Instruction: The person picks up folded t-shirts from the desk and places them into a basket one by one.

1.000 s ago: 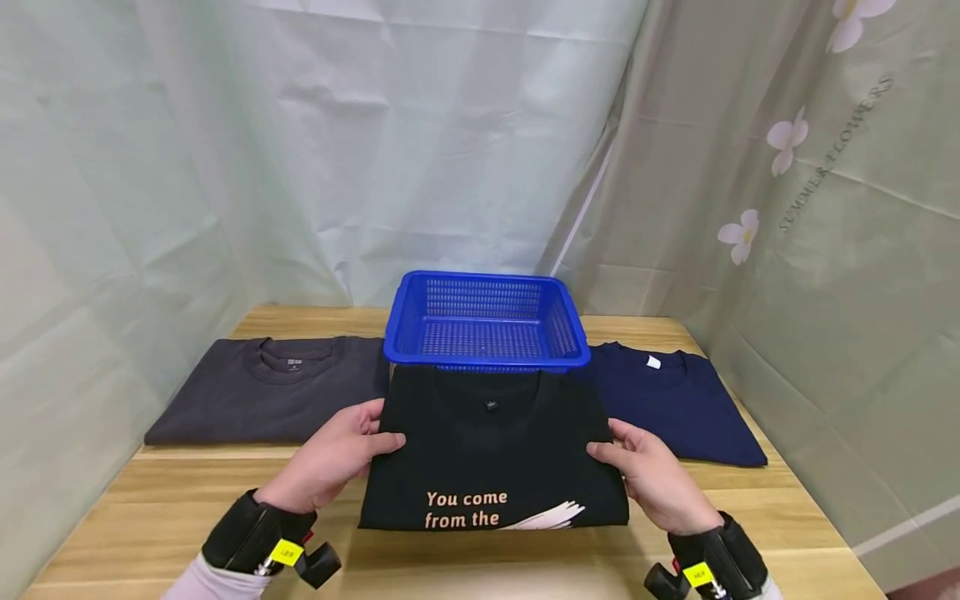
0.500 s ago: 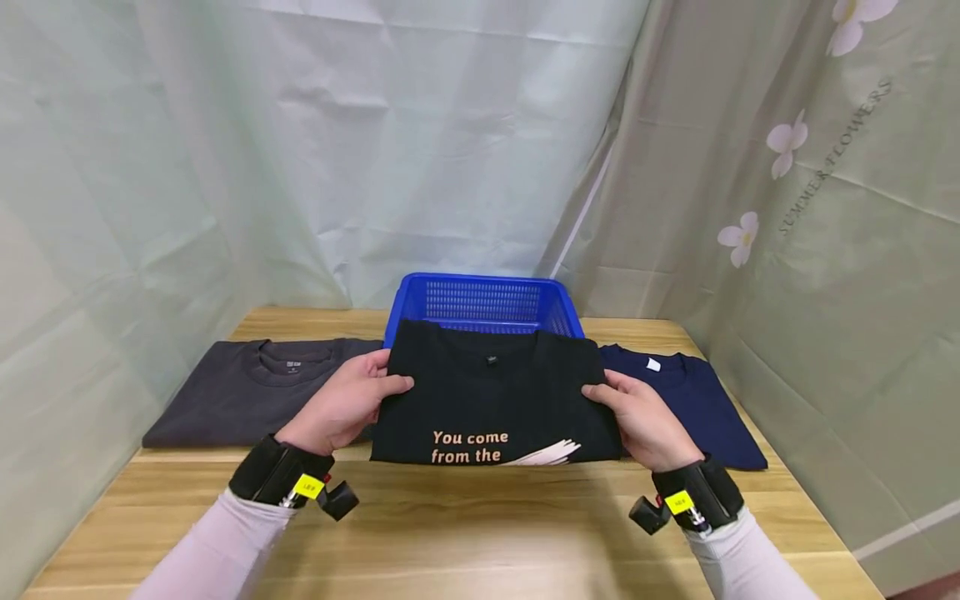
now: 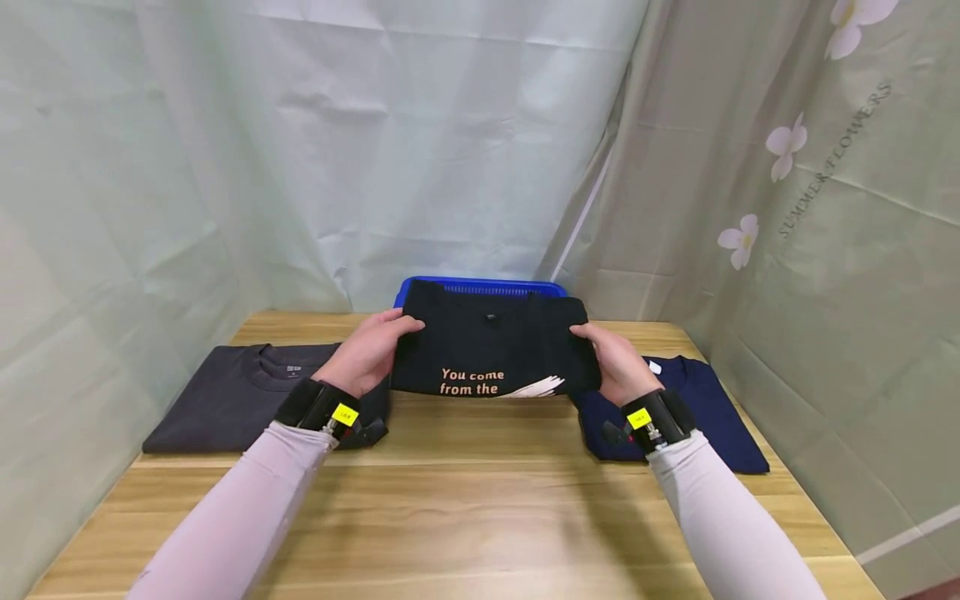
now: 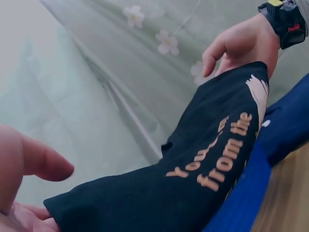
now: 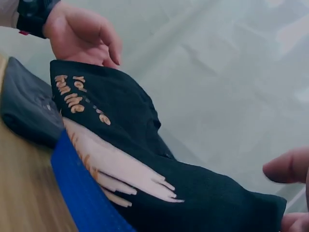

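Blk tee (image 3: 517, 350) txt: "You come from the"; RH curtain (image 3: 825, 317): "SUMMER FLOWERS".

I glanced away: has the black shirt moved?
Yes: the black shirt has moved forward, toward the curtain, now hiding most of the blue basket in the head view.

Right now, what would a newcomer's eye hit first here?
Probably the folded black shirt at the middle of the head view, its side edges held by the left hand and right hand, with peach lettering facing the camera. Next, the vivid blue basket, its rim showing behind the shirt. After that, the folded dark grey shirt on the table's left and the navy one on its right.
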